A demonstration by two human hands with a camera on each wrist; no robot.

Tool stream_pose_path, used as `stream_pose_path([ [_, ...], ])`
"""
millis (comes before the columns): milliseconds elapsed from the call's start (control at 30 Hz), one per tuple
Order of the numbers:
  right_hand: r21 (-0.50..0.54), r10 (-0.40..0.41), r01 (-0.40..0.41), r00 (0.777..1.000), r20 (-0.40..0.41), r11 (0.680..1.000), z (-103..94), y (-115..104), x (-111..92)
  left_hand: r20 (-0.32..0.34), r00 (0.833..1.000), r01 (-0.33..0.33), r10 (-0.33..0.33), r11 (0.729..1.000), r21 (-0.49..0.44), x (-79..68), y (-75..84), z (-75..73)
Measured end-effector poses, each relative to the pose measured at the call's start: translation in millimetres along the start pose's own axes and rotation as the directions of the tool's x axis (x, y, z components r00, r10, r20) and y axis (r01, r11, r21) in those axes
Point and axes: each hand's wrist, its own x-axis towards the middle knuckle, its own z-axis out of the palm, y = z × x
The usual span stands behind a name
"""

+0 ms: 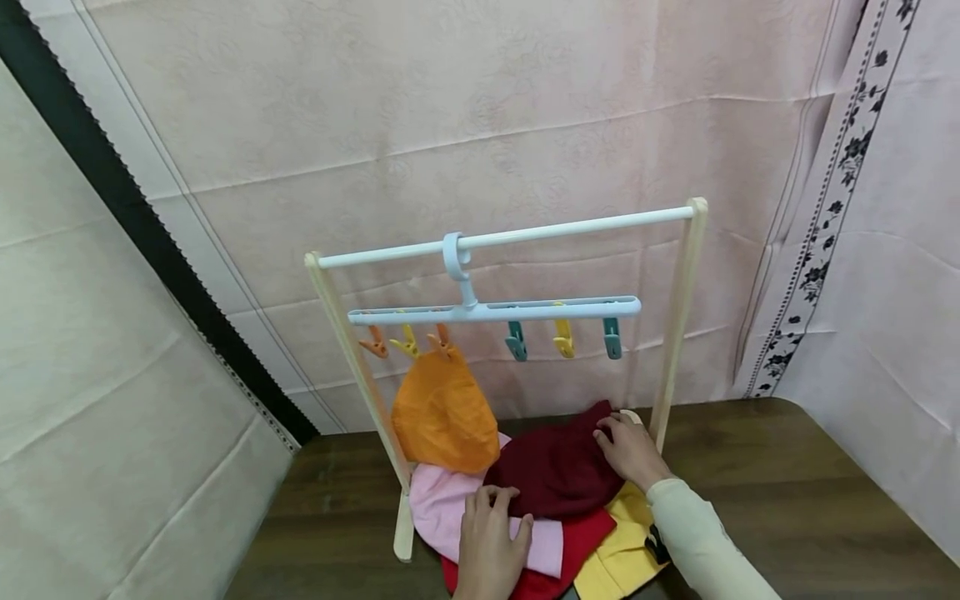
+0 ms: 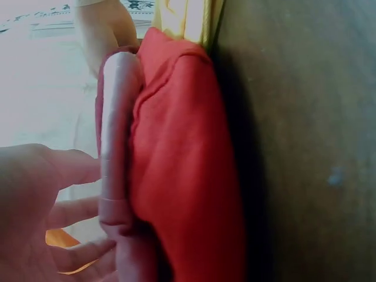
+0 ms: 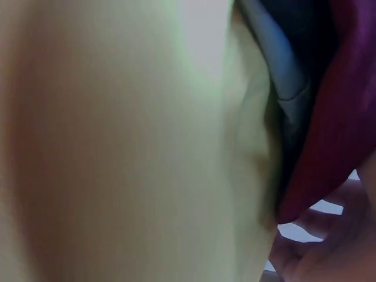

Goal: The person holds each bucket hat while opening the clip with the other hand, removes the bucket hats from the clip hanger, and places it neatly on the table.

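Observation:
A maroon cloth garment [image 1: 558, 467] lies on a pile of small clothes, with a pink garment [image 1: 442, 500], a red one [image 2: 182, 147] and a yellow one [image 1: 618, 542] around and below it. My left hand [image 1: 491, 542] is at the maroon garment's near left edge, fingers spread and loosely bent over the pink cloth. At the far right edge of the maroon cloth, my right hand [image 1: 633, 450] touches it with spread fingers. An orange garment [image 1: 446, 412] hangs above the pile from an orange clip [image 1: 441, 337].
A pale blue clip hanger [image 1: 495, 312] hooks over the white bar [image 1: 577, 227] of a wooden-legged rack. It also carries yellow clips [image 1: 563, 340], teal clips [image 1: 612, 337] and another orange clip [image 1: 373, 342]. Patterned cloth walls [image 1: 525, 100] surround the brown table [image 1: 787, 483].

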Motion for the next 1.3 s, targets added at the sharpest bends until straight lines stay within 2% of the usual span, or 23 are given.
stream_pose_path([
  [200,-0.049,0.036,-0.033,0.997,0.071,0.998,1.4,4,-4,0.010,1.000,-0.019,0.020,0.999,-0.026,-3.5,-6.0,4.3],
  [333,-0.076,0.071,-0.064,0.993,0.090,0.995,3.3,8,-7,0.015,0.999,-0.034,0.035,0.999,-0.036,-7.1,-9.8,9.2],
  [533,-0.078,0.053,-0.049,0.997,0.048,0.996,6.0,10,-13,0.017,0.996,-0.089,0.089,0.996,-0.013,-8.4,-13.1,15.3],
  [633,-0.059,0.030,-0.029,0.999,0.024,0.998,6.6,11,-17,0.041,0.994,-0.098,0.098,0.995,-0.018,-7.5,-14.2,15.5],
  [733,-0.003,0.012,-0.012,1.000,0.004,1.000,5.7,13,-19,0.094,0.991,-0.089,0.094,0.994,-0.062,-5.8,-15.2,10.4],
  [833,0.067,0.003,-0.001,1.000,-0.018,0.998,3.6,13,-20,0.164,0.983,-0.058,0.083,0.987,-0.152,-2.8,-17.9,1.7],
  [933,0.112,-0.018,0.026,0.997,-0.072,0.993,1.5,6,-23,0.181,0.981,-0.018,0.064,0.970,-0.243,-0.5,-20.4,-7.3],
  [1033,0.136,-0.065,0.086,0.986,-0.152,0.987,-0.9,-8,-27,0.137,0.990,0.016,0.024,0.959,-0.282,3.2,-20.4,-16.9],
  [1133,0.152,-0.120,0.152,0.972,-0.202,0.977,-5.2,-30,-28,0.054,0.999,0.016,0.000,0.957,-0.290,10.2,-19.3,-27.9],
  [1233,0.180,-0.145,0.180,0.971,-0.190,0.967,-12.3,-55,-27,-0.068,0.998,-0.028,0.008,0.954,-0.298,20.0,-16.9,-39.1],
  [1300,0.218,-0.147,0.180,0.976,-0.160,0.959,-17.3,-73,-26,-0.167,0.986,-0.071,0.024,0.955,-0.287,26.9,-15.1,-46.0],
])
